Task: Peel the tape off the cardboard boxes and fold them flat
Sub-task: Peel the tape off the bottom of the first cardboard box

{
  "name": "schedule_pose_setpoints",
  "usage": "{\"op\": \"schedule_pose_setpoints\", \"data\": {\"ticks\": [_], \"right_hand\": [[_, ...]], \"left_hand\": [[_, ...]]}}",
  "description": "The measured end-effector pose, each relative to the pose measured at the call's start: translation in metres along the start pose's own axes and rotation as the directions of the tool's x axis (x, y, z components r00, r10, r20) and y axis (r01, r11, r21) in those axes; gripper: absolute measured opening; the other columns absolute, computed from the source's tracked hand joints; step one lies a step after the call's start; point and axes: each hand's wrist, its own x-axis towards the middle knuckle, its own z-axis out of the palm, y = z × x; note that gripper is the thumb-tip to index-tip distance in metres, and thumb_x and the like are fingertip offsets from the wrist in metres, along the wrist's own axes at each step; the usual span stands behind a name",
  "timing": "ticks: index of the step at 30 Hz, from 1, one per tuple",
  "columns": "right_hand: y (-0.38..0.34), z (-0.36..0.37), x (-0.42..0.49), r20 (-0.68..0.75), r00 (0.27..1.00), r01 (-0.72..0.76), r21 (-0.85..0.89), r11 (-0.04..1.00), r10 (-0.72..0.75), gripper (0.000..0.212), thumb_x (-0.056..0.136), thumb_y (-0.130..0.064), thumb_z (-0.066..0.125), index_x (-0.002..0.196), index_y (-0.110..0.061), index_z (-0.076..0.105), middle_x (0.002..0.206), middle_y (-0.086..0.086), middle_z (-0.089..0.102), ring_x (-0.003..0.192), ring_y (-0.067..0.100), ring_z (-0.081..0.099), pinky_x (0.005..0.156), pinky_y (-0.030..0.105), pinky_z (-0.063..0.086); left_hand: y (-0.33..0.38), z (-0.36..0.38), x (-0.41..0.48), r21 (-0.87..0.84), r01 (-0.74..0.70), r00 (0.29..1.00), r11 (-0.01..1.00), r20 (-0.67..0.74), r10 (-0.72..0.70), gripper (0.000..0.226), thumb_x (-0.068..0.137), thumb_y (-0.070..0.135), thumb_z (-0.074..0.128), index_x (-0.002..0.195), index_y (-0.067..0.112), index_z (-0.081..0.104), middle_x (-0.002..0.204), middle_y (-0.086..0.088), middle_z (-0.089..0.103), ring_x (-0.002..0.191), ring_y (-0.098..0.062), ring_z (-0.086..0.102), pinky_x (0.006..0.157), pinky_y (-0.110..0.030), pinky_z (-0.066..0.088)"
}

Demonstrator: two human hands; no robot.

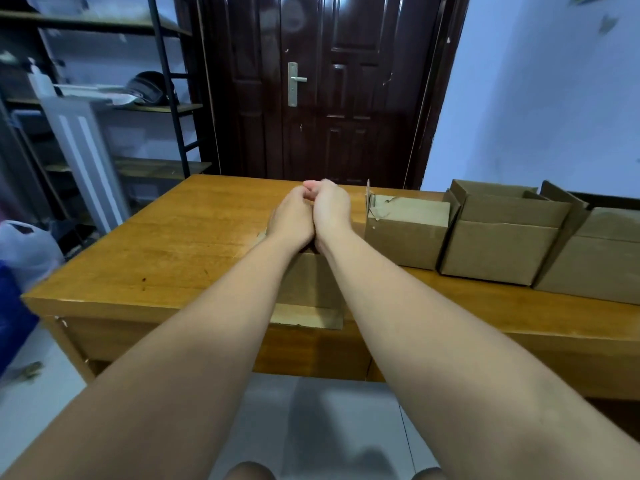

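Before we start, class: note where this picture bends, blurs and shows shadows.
Head view: the wide lens bends the table edge and door frame; the left margin near the white bag is smeared; soft shadows fall on the floor.

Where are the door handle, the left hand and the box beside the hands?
door handle point(298, 79): head view, the lever.
left hand point(292, 218): head view, its back.
box beside the hands point(403, 240): head view, front wall.

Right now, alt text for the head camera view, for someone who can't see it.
Left hand and right hand meet, fingers curled, above a cardboard box on a wooden table. Three open boxes line its right side; a dark door behind.
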Motion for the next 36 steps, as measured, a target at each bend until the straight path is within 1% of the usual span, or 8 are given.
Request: {"op": "schedule_pose_setpoints", "data": {"ticks": [3,6,9,13,16,22,27,36], "right_hand": [[0.010,-0.006,0.007,-0.068,0.982,-0.147,0.300,0.943,0.175,0.031,0.085,-0.006,0.048,0.068,-0.017,0.071,0.078,0.011,0.070,0.079,0.031,0.067,0.078,0.042,0.057],[0.014,-0.006,0.011,-0.039,0.984,-0.152,0.310,0.939,0.172,0.038,0.085,-0.011,0.048,0.054,-0.023,0.066,0.078,0.007,0.069,0.082,0.028,0.064,0.077,0.037,0.054],[0.009,-0.006,0.004,-0.006,0.980,-0.184,0.368,0.912,0.200,0.029,0.090,-0.016,0.046,0.084,-0.026,0.073,0.106,0.012,0.070,0.099,0.027,0.065,0.089,0.041,0.053],[0.008,-0.010,0.001,0.029,0.984,-0.169,0.429,0.887,0.174,0.038,0.092,-0.014,0.040,0.117,-0.019,0.068,0.112,0.009,0.066,0.099,0.024,0.063,0.061,0.031,0.050],[0.008,-0.010,0.000,0.055,0.992,-0.127,0.426,0.896,0.115,0.050,0.091,0.000,0.034,0.127,-0.020,0.061,0.122,0.013,0.064,0.106,0.028,0.063,0.059,0.028,0.051],[0.015,-0.007,0.004,0.048,0.999,-0.040,0.331,0.943,0.026,0.054,0.088,0.001,0.042,0.129,-0.032,0.051,0.136,0.006,0.051,0.118,0.025,0.054,0.087,0.039,0.053],[0.015,-0.003,0.004,-0.015,0.998,0.054,0.105,0.993,-0.053,0.026,0.084,-0.010,0.057,0.105,-0.025,0.054,0.110,0.008,0.057,0.096,0.023,0.060,0.069,0.033,0.056],[0.015,-0.006,0.005,0.014,0.999,0.031,0.312,0.950,-0.038,0.020,0.087,0.003,0.048,0.088,-0.016,0.055,0.085,0.012,0.068,0.073,0.021,0.065,0.060,0.029,0.054]], "left_hand": [[0.002,-0.001,-0.005,-0.113,-0.022,0.999,0.993,-0.048,0.017,0.047,0.103,0.042,0.023,0.110,0.017,0.063,0.106,-0.002,0.064,0.102,-0.022,0.056,0.091,-0.038,0.043],[0.004,-0.001,-0.010,-0.037,-0.090,0.996,0.995,0.003,0.090,0.047,0.102,0.047,0.025,0.110,0.020,0.063,0.097,0.003,0.062,0.095,-0.019,0.056,0.080,-0.032,0.041],[-0.002,0.000,-0.005,-0.065,-0.107,0.994,0.992,-0.016,0.106,0.041,0.100,0.044,0.038,0.119,0.019,0.064,0.107,0.000,0.069,0.100,-0.019,0.062,0.079,-0.028,0.046],[-0.005,-0.004,-0.009,-0.222,-0.134,0.990,0.966,-0.080,0.119,0.027,0.096,0.029,0.053,0.118,0.021,0.068,0.105,0.007,0.070,0.095,-0.007,0.063,0.068,-0.006,0.046],[-0.006,-0.007,-0.011,-0.372,-0.105,0.993,0.922,-0.095,0.075,0.029,0.093,0.006,0.056,0.117,0.018,0.066,0.105,0.004,0.068,0.100,-0.010,0.063,0.079,-0.017,0.051],[0.004,-0.016,-0.014,-0.574,0.052,0.994,0.817,-0.052,-0.100,0.032,0.092,-0.002,0.038,0.107,0.012,0.062,0.085,0.002,0.060,0.078,-0.014,0.055,0.060,-0.017,0.047],[-0.003,-0.016,-0.011,-0.542,0.069,0.996,0.838,-0.016,-0.092,0.042,0.085,0.054,0.054,0.090,0.015,0.068,0.114,-0.013,0.057,0.083,-0.015,0.062,0.061,-0.024,0.054],[-0.004,-0.014,-0.005,-0.546,0.085,0.985,0.834,-0.077,-0.151,0.021,0.098,0.029,0.049,0.112,0.015,0.046,0.086,-0.005,0.061,0.067,-0.013,0.057,0.066,-0.029,0.053]]}}
